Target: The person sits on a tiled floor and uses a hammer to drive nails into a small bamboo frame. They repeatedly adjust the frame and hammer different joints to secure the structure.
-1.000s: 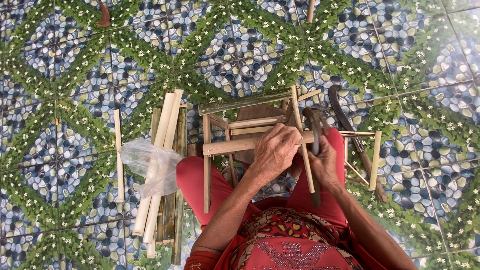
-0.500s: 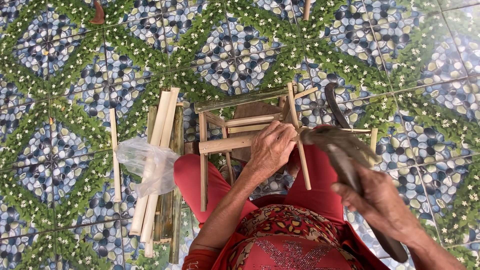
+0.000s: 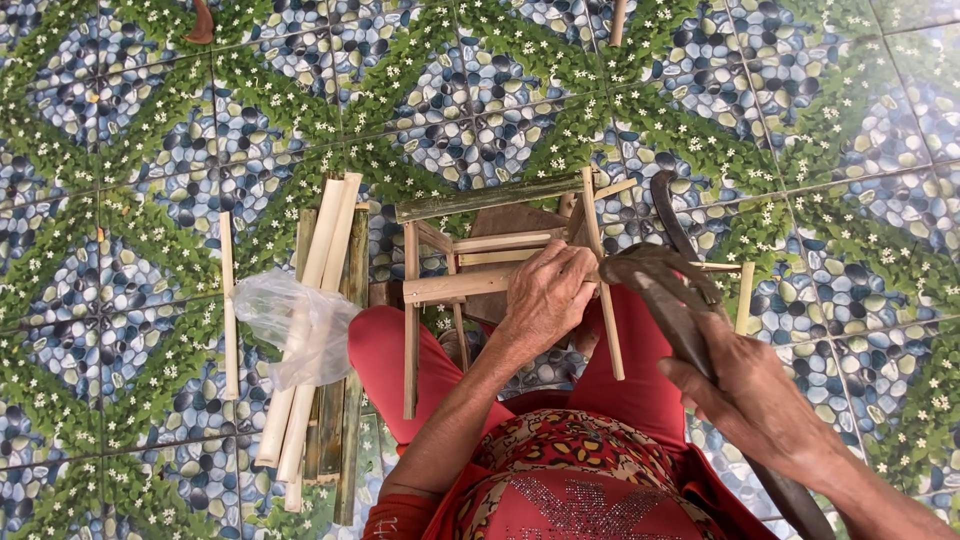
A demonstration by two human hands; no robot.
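The little bamboo frame point(image 3: 500, 285) sat on the person's lap, mostly joined already. Left hand point(image 3: 548, 295) lay closed over its crossbar, right hand point(image 3: 745, 395) gripped a curved knife point(image 3: 665, 300). Spare bamboo slats point(image 3: 320, 330) waited unused on the floor.

Matt bamboo frame point(image 3: 470, 285) — glossy tiles point(image 3: 800, 130)
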